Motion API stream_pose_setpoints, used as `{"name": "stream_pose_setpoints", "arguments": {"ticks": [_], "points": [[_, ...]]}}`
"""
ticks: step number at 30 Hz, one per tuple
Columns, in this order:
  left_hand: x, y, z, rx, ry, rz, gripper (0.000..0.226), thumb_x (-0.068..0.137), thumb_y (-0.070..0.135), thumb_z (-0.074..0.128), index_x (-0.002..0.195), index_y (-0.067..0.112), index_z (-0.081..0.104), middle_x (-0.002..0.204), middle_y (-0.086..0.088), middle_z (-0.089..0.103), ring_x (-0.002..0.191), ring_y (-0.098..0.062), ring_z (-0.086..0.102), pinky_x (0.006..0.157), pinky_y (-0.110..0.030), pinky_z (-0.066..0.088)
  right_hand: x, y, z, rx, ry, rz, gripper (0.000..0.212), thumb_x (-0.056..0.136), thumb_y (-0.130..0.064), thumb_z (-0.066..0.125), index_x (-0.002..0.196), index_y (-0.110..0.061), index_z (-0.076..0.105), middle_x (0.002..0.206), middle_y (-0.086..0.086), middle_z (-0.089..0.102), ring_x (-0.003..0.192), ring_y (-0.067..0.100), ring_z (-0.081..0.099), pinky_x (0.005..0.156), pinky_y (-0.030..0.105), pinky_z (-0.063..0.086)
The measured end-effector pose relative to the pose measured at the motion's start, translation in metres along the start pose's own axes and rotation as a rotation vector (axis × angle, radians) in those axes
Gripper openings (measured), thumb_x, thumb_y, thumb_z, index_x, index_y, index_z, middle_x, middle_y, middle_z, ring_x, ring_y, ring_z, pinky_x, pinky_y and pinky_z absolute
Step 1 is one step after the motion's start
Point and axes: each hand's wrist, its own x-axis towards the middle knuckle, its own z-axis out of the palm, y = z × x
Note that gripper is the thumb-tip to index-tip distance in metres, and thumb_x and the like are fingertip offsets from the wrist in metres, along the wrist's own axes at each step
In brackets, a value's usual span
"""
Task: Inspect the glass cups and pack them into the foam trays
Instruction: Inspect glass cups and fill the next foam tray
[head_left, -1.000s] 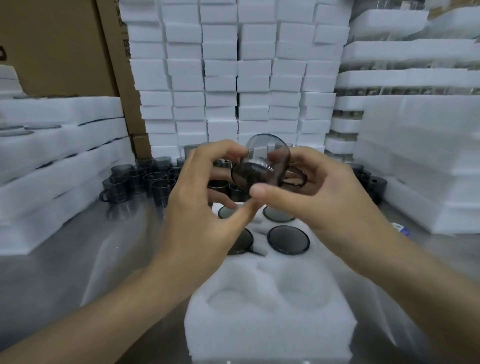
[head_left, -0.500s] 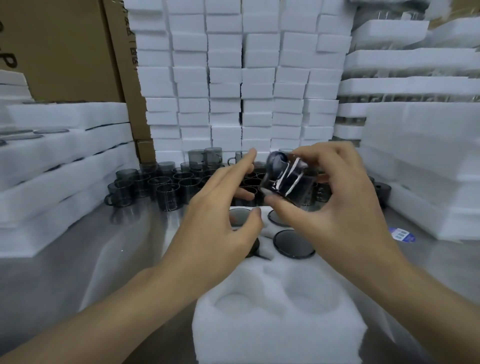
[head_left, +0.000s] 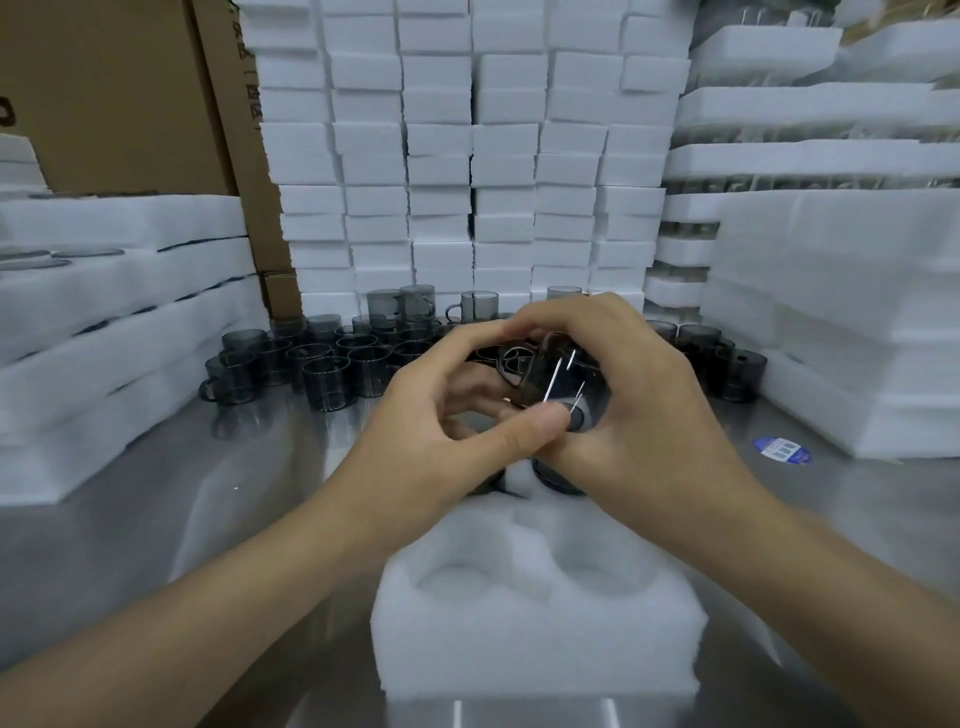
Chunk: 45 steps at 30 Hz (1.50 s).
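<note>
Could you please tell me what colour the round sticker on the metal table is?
Blue; the sticker shows in the head view.

A single head-worn wide-angle view looks forward and down along a steel worktop (head_left: 130, 519) from its near edge. The two forearms reach in from the bottom corners, close to the lens. The far edge, lined with stacked foam blocks (head_left: 467, 156), fills the upper frame.

Loose cups (head_left: 332, 364) crowd behind the foam tray (head_left: 535, 639); foam stacks (head_left: 119, 322) flank.
</note>
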Motion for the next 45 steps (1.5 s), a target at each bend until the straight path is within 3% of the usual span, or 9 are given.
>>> {"name": "stream_pose_setpoints", "arguments": {"ticks": [12, 18, 23, 28, 31, 35, 39, 42, 45], "points": [[0.006, -0.003, -0.01, -0.324, 0.085, -0.157, 0.055, 0.079, 0.045, 0.073, 0.132, 0.03, 0.071, 0.119, -0.013, 0.079, 0.102, -0.021, 0.074, 0.067, -0.024, 0.053, 0.006, 0.01, -0.007, 0.07, 0.016, 0.149, 0.055, 0.076, -0.049, 0.092, 0.116, -0.028, 0.06, 0.117, -0.011, 0.068, 0.117, 0.012, 0.062, 0.097, 0.021, 0.045], [0.01, -0.007, -0.01, -0.215, 0.125, -0.208, 0.042, 0.09, 0.038, 0.065, 0.131, 0.031, 0.071, 0.123, -0.003, 0.078, 0.112, -0.024, 0.076, 0.068, -0.028, 0.055, 0.005, 0.013, -0.01, -0.012, 0.07, 0.063, 0.043, 0.076, -0.022, 0.092, 0.108, -0.027, 0.064, 0.12, -0.013, 0.059, 0.123, 0.013, 0.053, 0.101, 0.023, 0.042], [0.008, -0.007, -0.008, -0.115, 0.06, -0.181, 0.037, 0.1, 0.043, 0.052, 0.126, 0.031, 0.075, 0.126, 0.001, 0.076, 0.11, -0.019, 0.074, 0.076, -0.033, 0.05, 0.005, 0.007, -0.008, 0.037, 0.063, 0.043, 0.042, 0.075, -0.042, 0.086, 0.109, -0.035, 0.062, 0.13, -0.015, 0.055, 0.133, 0.007, 0.047, 0.107, 0.013, 0.034], [0.006, -0.006, -0.007, -0.065, 0.009, -0.15, 0.039, 0.095, 0.054, 0.062, 0.119, 0.027, 0.078, 0.113, 0.002, 0.079, 0.101, -0.01, 0.071, 0.078, -0.029, 0.049, 0.004, 0.003, -0.007, 0.03, -0.04, 0.044, 0.048, 0.073, -0.036, 0.093, 0.114, -0.033, 0.068, 0.131, -0.014, 0.057, 0.139, 0.011, 0.048, 0.116, 0.031, 0.037], [0.003, -0.007, -0.004, -0.048, 0.012, -0.105, 0.046, 0.086, 0.048, 0.074, 0.121, 0.019, 0.075, 0.105, 0.003, 0.08, 0.096, -0.011, 0.075, 0.082, -0.026, 0.056, 0.003, 0.002, -0.008, 0.032, -0.108, 0.036, 0.057, 0.073, -0.027, 0.094, 0.124, -0.033, 0.07, 0.13, -0.014, 0.06, 0.132, 0.013, 0.055, 0.112, 0.033, 0.043], [0.005, -0.007, -0.01, -0.038, 0.053, -0.103, 0.049, 0.085, 0.043, 0.073, 0.118, 0.006, 0.076, 0.113, -0.019, 0.077, 0.108, -0.041, 0.071, 0.088, -0.061, 0.055, 0.006, 0.0, -0.016, 0.126, -0.184, 0.134, 0.052, 0.076, -0.048, 0.092, 0.122, -0.041, 0.069, 0.124, -0.015, 0.068, 0.122, 0.007, 0.063, 0.099, 0.026, 0.051], [0.005, -0.007, -0.023, -0.096, 0.054, -0.131, 0.06, 0.082, 0.053, 0.061, 0.107, 0.0, 0.075, 0.099, -0.005, 0.076, 0.091, -0.016, 0.067, 0.073, -0.03, 0.049, 0.011, -0.004, -0.02, 0.313, -0.23, 0.232, 0.019, 0.095, -0.044, 0.074, 0.1, -0.026, 0.075, 0.095, 0.001, 0.075, 0.087, 0.03, 0.072, 0.071, 0.042, 0.06], [0.006, -0.011, -0.026, -0.166, 0.038, -0.175, 0.061, 0.094, 0.062, 0.049, 0.108, 0.01, 0.08, 0.103, -0.01, 0.078, 0.094, -0.022, 0.072, 0.081, -0.037, 0.053, 0.007, -0.01, -0.016, 0.333, -0.265, 0.237, 0.025, 0.093, -0.046, 0.075, 0.091, -0.022, 0.073, 0.079, 0.014, 0.073, 0.072, 0.044, 0.066, 0.067, 0.059, 0.055], [0.011, -0.015, -0.033, -0.126, 0.147, -0.202, 0.069, 0.098, 0.064, 0.035, 0.107, 0.013, 0.079, 0.1, -0.012, 0.078, 0.099, -0.023, 0.072, 0.091, -0.043, 0.05, 0.002, -0.018, -0.01, 0.362, -0.393, 0.209, 0.023, 0.085, -0.042, 0.085, 0.086, -0.022, 0.073, 0.089, -0.001, 0.072, 0.075, 0.022, 0.071, 0.071, 0.044, 0.058]]}}
